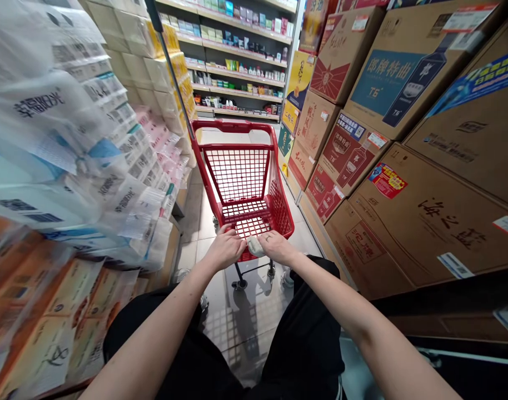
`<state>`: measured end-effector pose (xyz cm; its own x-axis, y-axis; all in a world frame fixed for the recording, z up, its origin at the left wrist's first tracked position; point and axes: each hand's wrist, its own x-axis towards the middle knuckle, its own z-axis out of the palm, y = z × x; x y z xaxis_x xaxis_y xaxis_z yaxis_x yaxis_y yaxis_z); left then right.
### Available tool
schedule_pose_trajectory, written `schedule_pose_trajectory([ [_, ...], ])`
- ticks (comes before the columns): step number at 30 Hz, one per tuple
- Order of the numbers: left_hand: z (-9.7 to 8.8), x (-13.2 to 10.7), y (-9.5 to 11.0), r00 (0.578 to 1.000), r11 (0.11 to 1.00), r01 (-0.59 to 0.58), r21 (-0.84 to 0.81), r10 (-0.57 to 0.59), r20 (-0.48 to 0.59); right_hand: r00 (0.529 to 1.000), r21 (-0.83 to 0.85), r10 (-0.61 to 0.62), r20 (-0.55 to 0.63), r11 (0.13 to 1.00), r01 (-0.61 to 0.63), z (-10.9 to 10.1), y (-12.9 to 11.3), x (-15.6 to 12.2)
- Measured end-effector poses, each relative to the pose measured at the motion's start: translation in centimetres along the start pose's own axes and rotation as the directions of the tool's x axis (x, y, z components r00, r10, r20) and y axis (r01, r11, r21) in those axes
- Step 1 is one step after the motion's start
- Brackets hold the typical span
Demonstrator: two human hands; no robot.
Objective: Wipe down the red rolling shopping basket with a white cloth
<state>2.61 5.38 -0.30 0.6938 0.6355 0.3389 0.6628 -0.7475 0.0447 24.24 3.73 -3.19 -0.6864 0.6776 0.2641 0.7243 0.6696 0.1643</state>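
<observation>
A red plastic shopping basket cart on wheels stands in the aisle in front of my legs. My left hand is closed around its near edge, with the fingers curled over the top. A little to the right, my right hand, with a ring on one finger, is closed at the same edge. A small pale greyish object shows between the hands, touching the right fingers; what it is I cannot make out. Through the cart's mesh the floor shows. A dark pole rises from the cart's far left corner.
Stacked plastic-wrapped tissue packs line the left side, with brown packaged goods below them. Cardboard liquor cartons are piled along the right. Shelves of small boxes and bottles stand across the far end. Tiled floor runs between.
</observation>
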Motion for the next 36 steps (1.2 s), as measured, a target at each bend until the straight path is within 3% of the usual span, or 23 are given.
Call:
schedule_pose_trajectory([
  [6,-0.5,-0.2,-0.4,1.0,0.999,-0.015,-0.029,0.015,0.015,0.996,-0.007,0.084,0.024,0.996,-0.084,-0.8,4.5,-3.8],
  [10,-0.2,0.0,-0.1,1.0,1.0,0.003,-0.029,-0.004,-0.001,0.993,-0.022,0.111,0.032,0.994,-0.11,-0.8,5.4,-4.5],
  [14,0.2,-0.2,-0.2,1.0,0.997,0.019,-0.071,-0.019,0.004,0.989,-0.034,0.137,0.05,0.99,-0.135,-1.1,4.8,-4.0],
  [16,0.6,-0.4,-0.4,0.987,0.986,0.143,-0.083,-0.147,-0.057,0.988,-0.017,0.14,0.059,0.99,-0.14,-1.3,4.6,-4.0],
  [19,1.6,-0.8,-0.7,0.886,0.895,0.422,-0.145,-0.441,-0.141,0.988,0.007,0.143,0.065,0.99,-0.144,-1.6,4.6,-4.1],
  [21,2.2,-0.9,-0.7,0.844,0.844,0.499,-0.197,-0.525,-0.111,0.986,-0.012,0.15,0.073,0.989,-0.149,-1.6,4.6,-4.2],
  [26,2.5,-1.1,-0.6,0.864,0.85,0.486,-0.202,-0.502,-0.037,0.978,-0.083,0.169,0.124,0.984,-0.159,-0.8,3.8,-3.6],
  [33,2.3,-1.2,-0.6,0.867,0.85,0.477,-0.224,-0.497,-0.039,0.991,-0.066,0.097,0.091,0.994,-0.092,0.2,-1.1,-0.1],
  [36,2.1,-1.6,-0.8,0.859,0.833,0.496,-0.245,-0.512,-0.002,0.992,-0.073,0.09,0.085,0.994,-0.084,0.0,-2.0,0.2],
])
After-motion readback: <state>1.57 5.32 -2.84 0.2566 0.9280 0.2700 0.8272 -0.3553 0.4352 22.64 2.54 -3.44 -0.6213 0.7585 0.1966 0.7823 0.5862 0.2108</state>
